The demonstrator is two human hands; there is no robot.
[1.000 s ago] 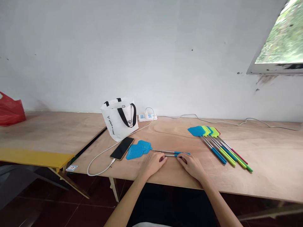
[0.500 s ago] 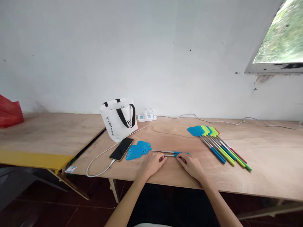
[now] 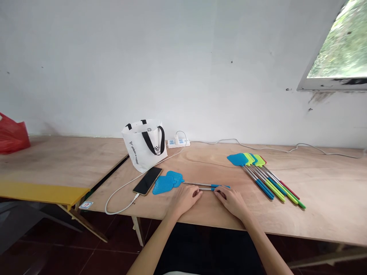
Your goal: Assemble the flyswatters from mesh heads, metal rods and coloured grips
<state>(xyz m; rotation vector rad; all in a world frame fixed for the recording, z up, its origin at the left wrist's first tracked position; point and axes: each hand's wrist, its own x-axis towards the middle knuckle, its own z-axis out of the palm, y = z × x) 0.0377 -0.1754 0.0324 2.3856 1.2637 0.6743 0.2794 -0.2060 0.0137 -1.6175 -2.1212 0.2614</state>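
Two blue fly swatters lie side by side before me, their mesh heads overlapping on the left. My left hand is closed, fingers curled over the metal shaft of the nearer fly swatter. At its blue handle is my right hand, also closed, with the fingers bent round it and the grip end covered. Just beyond both hands, the farther fly swatter rests on the wooden table. To the right, several fly swatters in blue, yellow-green, green and red are fanned in a row.
A phone on a white charging cable lies left of the swatter heads. Behind it stand a white tote bag and a power strip. Further left are a second table and a red plastic bag.
Both hands and the swatters keep their places. Only the camera view has shifted very slightly.
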